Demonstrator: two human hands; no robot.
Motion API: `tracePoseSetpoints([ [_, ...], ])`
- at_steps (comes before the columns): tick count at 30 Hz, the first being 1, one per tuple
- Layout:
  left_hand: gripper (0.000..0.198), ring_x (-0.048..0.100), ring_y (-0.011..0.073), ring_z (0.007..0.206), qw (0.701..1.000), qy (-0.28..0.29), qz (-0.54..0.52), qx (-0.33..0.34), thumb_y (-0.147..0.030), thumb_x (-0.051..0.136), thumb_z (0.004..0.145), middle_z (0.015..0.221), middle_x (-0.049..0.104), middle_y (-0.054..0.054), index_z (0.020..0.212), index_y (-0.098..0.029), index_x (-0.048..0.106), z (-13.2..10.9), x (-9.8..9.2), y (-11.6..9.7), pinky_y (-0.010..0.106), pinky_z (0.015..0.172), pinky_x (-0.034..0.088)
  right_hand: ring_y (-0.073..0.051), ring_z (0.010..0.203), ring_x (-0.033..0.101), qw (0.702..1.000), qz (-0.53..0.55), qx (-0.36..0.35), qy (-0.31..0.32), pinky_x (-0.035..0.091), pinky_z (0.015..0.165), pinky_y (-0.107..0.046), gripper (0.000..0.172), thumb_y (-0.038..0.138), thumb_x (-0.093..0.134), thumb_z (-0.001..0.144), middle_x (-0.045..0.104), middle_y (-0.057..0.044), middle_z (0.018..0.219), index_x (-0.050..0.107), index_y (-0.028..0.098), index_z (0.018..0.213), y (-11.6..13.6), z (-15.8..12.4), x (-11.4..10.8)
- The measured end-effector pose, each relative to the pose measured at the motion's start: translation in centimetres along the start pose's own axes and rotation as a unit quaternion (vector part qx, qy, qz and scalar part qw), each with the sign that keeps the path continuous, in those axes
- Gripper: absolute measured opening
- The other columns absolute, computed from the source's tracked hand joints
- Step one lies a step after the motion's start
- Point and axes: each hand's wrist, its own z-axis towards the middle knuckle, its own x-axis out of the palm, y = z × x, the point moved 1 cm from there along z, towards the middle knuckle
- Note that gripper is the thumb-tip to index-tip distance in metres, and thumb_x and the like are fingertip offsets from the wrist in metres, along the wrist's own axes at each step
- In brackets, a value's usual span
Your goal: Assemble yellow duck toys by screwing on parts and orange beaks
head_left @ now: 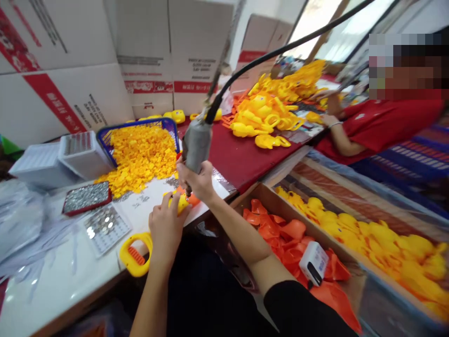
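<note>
right grip (199, 180) wraps grey cylindrical driver (198, 146) over yellow plastic piece (179, 204)

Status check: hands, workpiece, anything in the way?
Right hand gripping grey power screwdriver. Left hand holding yellow-and-orange plastic part. Bit at the part. No obstruction seen.

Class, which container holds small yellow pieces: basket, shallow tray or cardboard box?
The blue basket: its yellow pieces spill onto the white table. The red tray holds silvery bits; the cardboard box, orange parts.
</note>
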Motion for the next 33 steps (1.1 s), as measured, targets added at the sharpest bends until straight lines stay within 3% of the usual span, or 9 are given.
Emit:
tracePoseSetpoints([
  [6, 0.046, 0.068, 0.0278, 0.086, 0.998, -0.055, 0.016, 0.036, -0.050, 0.055, 0.102, 0.146, 0.065, 0.010, 0.141, -0.026, 0.065, -0.2, 1.5, 0.5, 0.037, 0.071, 0.048, -0.004, 0.035, 0.042, 0.998, 0.013, 0.045, 0.047, 0.033, 0.038, -0.019, 0.047, 0.049, 0.090, 0.068, 0.048, 0.012, 0.044, 0.054, 0.019, 0.074, -0.1, 0.1, -0.4],
  [11, 0.047, 0.067, 0.0265, 0.082, 0.994, -0.091, 0.039, 0.055, -0.050, 0.052, 0.104, 0.145, 0.064, 0.011, 0.141, -0.026, 0.066, -0.3, 2.1, 0.7, 0.036, 0.069, 0.046, -0.005, 0.035, 0.044, 0.998, 0.024, 0.036, 0.054, 0.034, 0.038, -0.019, 0.043, 0.047, 0.088, 0.069, 0.051, 0.011, 0.044, 0.058, 0.018, 0.078, -0.1, 0.1, -0.8],
  [14, 0.046, 0.066, 0.0266, 0.081, 0.991, -0.099, 0.055, 0.071, -0.050, 0.052, 0.103, 0.144, 0.065, 0.010, 0.141, -0.028, 0.066, -0.3, 2.3, 0.8, 0.036, 0.069, 0.047, -0.005, 0.035, 0.043, 0.995, 0.031, 0.039, 0.082, 0.034, 0.038, -0.020, 0.044, 0.048, 0.087, 0.070, 0.050, 0.010, 0.043, 0.054, 0.019, 0.070, -0.2, 0.3, -0.9],
  [17, 0.044, 0.066, 0.0254, 0.081, 0.990, -0.102, 0.064, 0.076, -0.049, 0.054, 0.103, 0.142, 0.066, 0.010, 0.140, -0.028, 0.066, -0.1, 2.5, 1.2, 0.035, 0.068, 0.047, -0.006, 0.035, 0.044, 0.993, 0.036, 0.048, 0.101, 0.037, 0.039, -0.020, 0.043, 0.049, 0.087, 0.069, 0.052, 0.011, 0.044, 0.057, 0.019, 0.077, -0.1, 0.4, -0.8],
  [22, 0.048, 0.069, 0.0249, 0.084, 0.987, -0.142, 0.016, 0.069, -0.049, 0.054, 0.103, 0.138, 0.067, 0.012, 0.145, -0.027, 0.062, 0.2, 3.1, 1.6, 0.033, 0.068, 0.049, -0.006, 0.034, 0.044, 0.997, 0.050, 0.019, 0.050, 0.039, 0.039, -0.020, 0.046, 0.051, 0.086, 0.069, 0.049, 0.013, 0.044, 0.059, 0.019, 0.086, 0.4, 1.0, -0.6],
  [26, 0.052, 0.069, 0.0319, 0.100, 0.981, -0.180, 0.001, 0.074, -0.051, 0.050, 0.103, 0.140, 0.066, 0.017, 0.143, -0.020, 0.064, 0.4, 4.3, 1.6, 0.041, 0.079, 0.055, -0.006, 0.034, 0.044, 0.996, 0.079, -0.035, -0.038, 0.038, 0.037, -0.020, 0.042, 0.048, 0.085, 0.071, 0.050, 0.012, 0.047, 0.056, 0.020, 0.082, 1.3, 1.4, -1.1],
  [28, 0.052, 0.066, 0.0360, 0.115, 0.977, -0.188, -0.003, 0.099, -0.049, 0.044, 0.105, 0.143, 0.063, 0.019, 0.142, -0.018, 0.064, 0.7, 4.9, 2.7, 0.046, 0.088, 0.055, -0.006, 0.034, 0.044, 0.993, 0.084, -0.050, -0.073, 0.039, 0.037, -0.020, 0.039, 0.045, 0.084, 0.072, 0.050, 0.012, 0.048, 0.056, 0.020, 0.083, 1.9, 1.3, -1.5],
  [31, 0.053, 0.064, 0.0345, 0.122, 0.974, -0.180, -0.038, 0.131, -0.040, 0.033, 0.106, 0.137, 0.065, 0.023, 0.134, -0.010, 0.067, 1.7, 5.4, 6.9, 0.048, 0.101, 0.054, -0.006, 0.034, 0.044, 0.990, 0.076, -0.056, -0.101, 0.038, 0.037, -0.020, 0.037, 0.043, 0.083, 0.073, 0.050, 0.012, 0.048, 0.056, 0.020, 0.082, 2.5, 0.9, -2.2],
  [33, 0.053, 0.065, 0.0329, 0.121, 0.986, -0.118, -0.022, 0.116, -0.033, 0.030, 0.105, 0.132, 0.068, 0.022, 0.131, -0.009, 0.069, 3.1, 5.3, 10.6, 0.048, 0.106, 0.051, -0.006, 0.034, 0.044, 0.990, 0.069, -0.054, -0.111, 0.037, 0.037, -0.020, 0.035, 0.042, 0.082, 0.074, 0.050, 0.012, 0.048, 0.056, 0.020, 0.081, 2.5, 0.7, -2.4],
])
